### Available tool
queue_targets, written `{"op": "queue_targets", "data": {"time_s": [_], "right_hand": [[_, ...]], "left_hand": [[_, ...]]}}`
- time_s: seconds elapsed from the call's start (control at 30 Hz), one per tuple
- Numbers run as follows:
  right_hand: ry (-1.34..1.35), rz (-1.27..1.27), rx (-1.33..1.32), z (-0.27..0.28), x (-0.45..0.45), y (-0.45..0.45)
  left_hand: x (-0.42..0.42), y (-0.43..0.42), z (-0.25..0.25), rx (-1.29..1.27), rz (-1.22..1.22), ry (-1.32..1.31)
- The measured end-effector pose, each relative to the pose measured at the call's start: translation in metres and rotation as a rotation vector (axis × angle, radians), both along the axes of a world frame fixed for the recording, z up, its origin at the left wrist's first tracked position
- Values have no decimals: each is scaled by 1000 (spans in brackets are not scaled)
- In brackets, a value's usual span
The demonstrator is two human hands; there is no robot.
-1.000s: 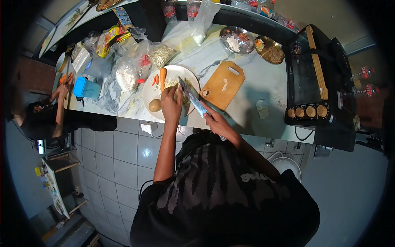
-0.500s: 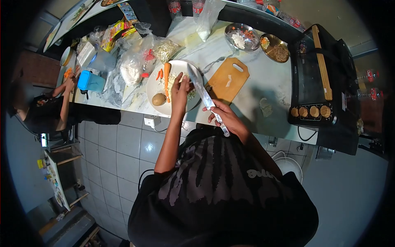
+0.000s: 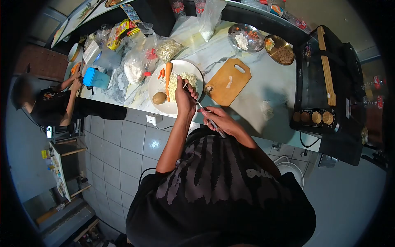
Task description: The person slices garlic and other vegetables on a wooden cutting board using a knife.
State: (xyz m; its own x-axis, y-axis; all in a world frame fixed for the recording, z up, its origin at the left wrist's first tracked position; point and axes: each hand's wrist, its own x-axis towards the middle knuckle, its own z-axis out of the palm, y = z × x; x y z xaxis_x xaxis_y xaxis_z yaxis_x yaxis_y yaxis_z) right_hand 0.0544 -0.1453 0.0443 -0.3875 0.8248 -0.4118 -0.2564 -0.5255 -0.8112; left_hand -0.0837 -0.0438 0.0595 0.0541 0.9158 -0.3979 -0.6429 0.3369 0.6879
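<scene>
My right hand (image 3: 224, 119) is closed round the handle of a knife (image 3: 211, 122), whose blade now shows almost edge-on and points up to the left. My left hand (image 3: 186, 98) is curled at the knife's front end, over the plate's right side. A small pale bit shows at its fingertips, but I cannot make out what it holds. Under it lies a large white plate (image 3: 155, 84) with chopped white pieces (image 3: 190, 78), a carrot (image 3: 169, 74), small red-orange pieces (image 3: 161, 73) and a round brown potato-like item (image 3: 159, 98). A wooden cutting board (image 3: 230, 84) with scraps lies to the right.
Two metal bowls of cut food, a left one (image 3: 257, 46) and a right one (image 3: 284, 63), stand at the back. A black oven (image 3: 314, 82) is at the right. Plastic bags (image 3: 135, 68) and a blue-lidded container (image 3: 96, 77) are left, beside another person (image 3: 53, 99).
The knife has turned from showing its flat side to almost edge-on. My left hand has curled in closer to the blade. The view has shifted slightly.
</scene>
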Motion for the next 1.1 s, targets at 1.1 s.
{"op": "queue_targets", "data": {"time_s": [1.1], "right_hand": [[-23, 232, -84, -13, 94, 8]], "left_hand": [[47, -35, -31, 74, 248, 639]]}}
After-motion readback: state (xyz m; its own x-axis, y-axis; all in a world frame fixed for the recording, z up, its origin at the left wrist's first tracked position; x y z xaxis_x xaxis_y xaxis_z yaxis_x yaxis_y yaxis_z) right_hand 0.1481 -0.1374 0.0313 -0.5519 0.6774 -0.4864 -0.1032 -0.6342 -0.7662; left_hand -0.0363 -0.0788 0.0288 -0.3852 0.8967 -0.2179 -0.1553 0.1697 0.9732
